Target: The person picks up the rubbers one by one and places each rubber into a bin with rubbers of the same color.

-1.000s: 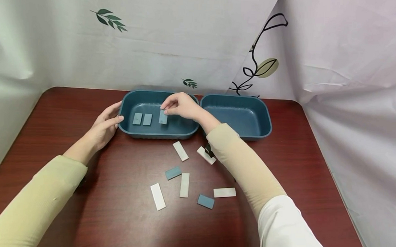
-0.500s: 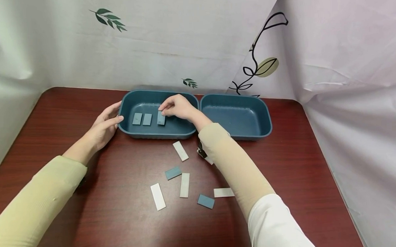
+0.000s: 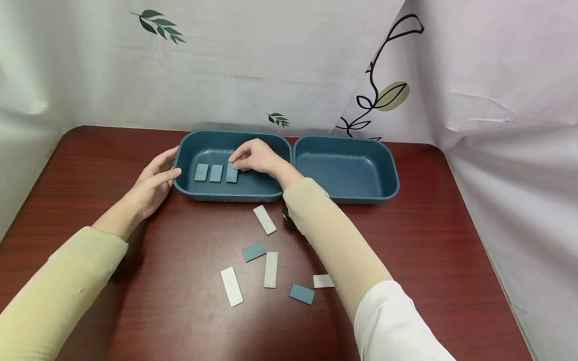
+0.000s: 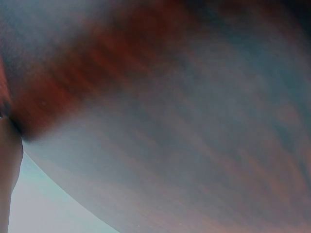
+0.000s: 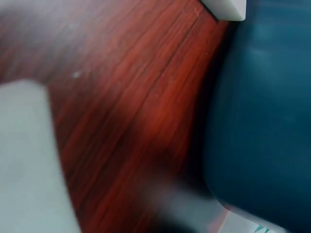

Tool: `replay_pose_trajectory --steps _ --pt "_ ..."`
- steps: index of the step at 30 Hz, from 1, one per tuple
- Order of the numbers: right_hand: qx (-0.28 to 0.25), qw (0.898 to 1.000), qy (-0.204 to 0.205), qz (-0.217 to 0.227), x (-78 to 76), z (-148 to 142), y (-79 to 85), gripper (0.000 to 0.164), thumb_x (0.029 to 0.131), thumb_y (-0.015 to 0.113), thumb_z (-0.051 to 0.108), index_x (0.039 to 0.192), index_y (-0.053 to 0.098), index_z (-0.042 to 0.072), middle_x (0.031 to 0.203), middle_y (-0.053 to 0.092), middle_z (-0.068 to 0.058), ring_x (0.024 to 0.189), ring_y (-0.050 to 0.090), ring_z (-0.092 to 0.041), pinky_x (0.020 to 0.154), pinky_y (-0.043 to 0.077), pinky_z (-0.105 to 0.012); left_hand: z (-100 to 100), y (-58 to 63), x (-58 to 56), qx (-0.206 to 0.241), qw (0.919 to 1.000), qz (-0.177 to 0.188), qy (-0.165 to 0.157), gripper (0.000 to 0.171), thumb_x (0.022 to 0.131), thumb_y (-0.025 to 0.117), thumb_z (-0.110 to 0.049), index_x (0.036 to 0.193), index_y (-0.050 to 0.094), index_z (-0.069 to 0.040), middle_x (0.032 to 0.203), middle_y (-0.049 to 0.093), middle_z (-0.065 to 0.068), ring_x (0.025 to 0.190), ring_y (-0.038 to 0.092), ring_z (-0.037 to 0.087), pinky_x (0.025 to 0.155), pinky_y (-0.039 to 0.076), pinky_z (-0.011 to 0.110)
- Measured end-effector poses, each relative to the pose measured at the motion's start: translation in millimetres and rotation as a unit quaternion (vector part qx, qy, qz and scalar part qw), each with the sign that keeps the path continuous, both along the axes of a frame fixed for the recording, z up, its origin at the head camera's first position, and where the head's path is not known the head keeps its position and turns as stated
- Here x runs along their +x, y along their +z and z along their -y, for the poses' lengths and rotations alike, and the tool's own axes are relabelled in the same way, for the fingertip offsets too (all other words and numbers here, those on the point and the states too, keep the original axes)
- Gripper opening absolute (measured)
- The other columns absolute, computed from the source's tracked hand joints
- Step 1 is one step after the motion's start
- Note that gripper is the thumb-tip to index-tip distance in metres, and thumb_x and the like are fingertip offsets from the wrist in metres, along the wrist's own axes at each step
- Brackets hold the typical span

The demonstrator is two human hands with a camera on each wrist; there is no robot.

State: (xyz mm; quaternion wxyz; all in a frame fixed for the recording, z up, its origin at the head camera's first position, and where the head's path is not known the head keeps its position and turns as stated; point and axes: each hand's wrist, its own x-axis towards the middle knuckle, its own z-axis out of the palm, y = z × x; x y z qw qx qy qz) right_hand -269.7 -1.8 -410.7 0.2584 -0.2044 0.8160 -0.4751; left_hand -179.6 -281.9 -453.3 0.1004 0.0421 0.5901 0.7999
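Blue tile (image 3: 231, 175): pinched at its far end by the thumb and fingers of my right grip (image 3: 258, 156), inside the left container (image 3: 222, 196); whether it touches the container's floor, I cannot tell.
Tile's lie: from my right grip it reaches back toward me and slightly left, its long axis running roughly near to far, almost parallel with its neighbours; of my two hands, the right is the nearer.
Row in the container: three blue tiles, counting the pinched one; the middle tile (image 3: 215, 173) lies just to its left, the end tile (image 3: 201, 172) just left of that, with gaps between.
Left grip (image 3: 151, 185): thumb and fingers spread against the left end of the same container, no tile seen in them.
Right container (image 3: 389, 190): just beside the left one, making two.
Loose pieces: on the dark red surface (image 3: 179, 322), two blue pieces (image 3: 254, 251) and four pale strips (image 3: 270, 270) show; one strip is partly covered by my right sleeve (image 3: 339, 242), which may hide more.
Cloth (image 3: 227, 55): pale, leaf-printed, one backdrop behind both containers.
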Motion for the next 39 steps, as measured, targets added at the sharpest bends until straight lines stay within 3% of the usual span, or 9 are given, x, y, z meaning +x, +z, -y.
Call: replay_pose_trajectory --steps 5,15,26,39 --pt "0.009 1.0 0.001 0.0 -2.0 3.4 -3.8 0.022 0.103 0.069 0.003 0.123 0.076 -0.004 0.129 0.073 -0.021 0.112 0.073 -0.033 0.091 0.062 -0.029 0.4 0.1 0.6 0.004 1.0 0.002 -0.002 0.051 0.108 0.053 -0.001 0.155 0.043 -0.019 0.147 0.05 -0.013 0.131 0.051 -0.001 0.105 0.041 0.013" --pt "0.054 0.997 0.013 -0.058 -5.5 6.8 -10.2 0.02 0.103 0.071 0.009 0.119 0.079 0.002 0.119 0.078 -0.018 0.105 0.074 -0.028 0.085 0.059 -0.026 0.7 0.9 1.7 -0.002 1.0 0.007 0.0 0.052 0.108 0.053 -0.002 0.156 0.042 -0.019 0.146 0.05 -0.014 0.131 0.05 -0.002 0.105 0.04 0.013" --pt "0.084 0.992 0.017 -0.095 -5.6 8.2 -11.4 0.018 0.103 0.072 0.013 0.117 0.08 0.005 0.119 0.079 -0.014 0.108 0.072 -0.024 0.089 0.056 -0.026 -0.2 -0.5 0.4 0.0 1.0 0.002 -0.001 0.05 0.108 0.053 -0.002 0.154 0.045 -0.02 0.147 0.051 -0.013 0.131 0.05 -0.002 0.106 0.04 0.013" --pt "0.075 0.993 0.03 -0.086 -4.5 7.7 -9.9 0.02 0.1 0.075 0.011 0.118 0.079 0.003 0.118 0.078 -0.015 0.108 0.072 -0.025 0.088 0.057 -0.025 -0.3 -1.1 -0.1 -0.003 1.0 -0.009 0.0 0.049 0.108 0.052 -0.001 0.152 0.046 -0.02 0.147 0.052 -0.012 0.131 0.051 -0.001 0.105 0.04 0.014"
